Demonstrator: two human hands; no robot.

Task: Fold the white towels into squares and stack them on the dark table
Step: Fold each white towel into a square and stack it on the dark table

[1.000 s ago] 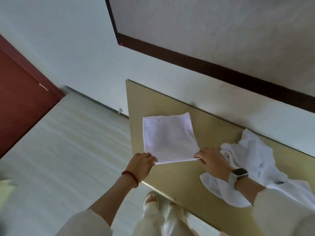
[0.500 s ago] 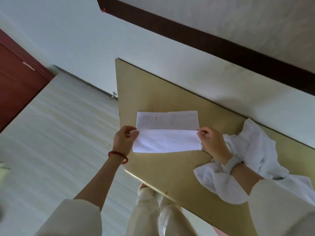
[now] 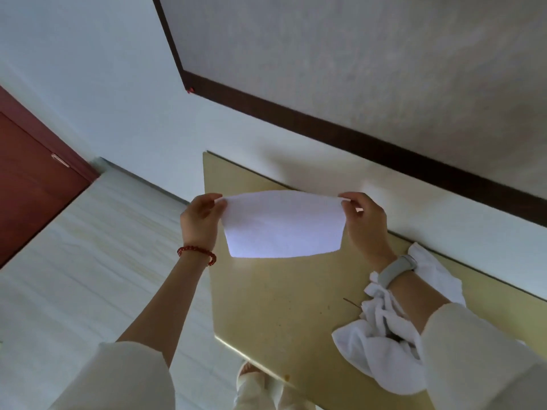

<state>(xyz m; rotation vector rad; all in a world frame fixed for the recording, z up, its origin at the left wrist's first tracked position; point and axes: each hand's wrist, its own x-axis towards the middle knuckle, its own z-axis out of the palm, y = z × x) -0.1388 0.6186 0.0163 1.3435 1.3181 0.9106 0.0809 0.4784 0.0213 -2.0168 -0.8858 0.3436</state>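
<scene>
The left hand (image 3: 201,220) and right hand (image 3: 365,223) each pinch a top corner of the folded towel (image 3: 282,224). It hangs above the table (image 3: 281,306), long axis running hand to hand. Neither hand is nearer.

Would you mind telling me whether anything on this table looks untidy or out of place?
Only the crumpled white towels heaped at the table's right edge, under the right forearm, partly overhanging. The folded towel looks neat.

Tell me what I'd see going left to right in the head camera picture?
Red door → beaded bracelet → left hand → folded towel → right hand → grey watch.
</scene>
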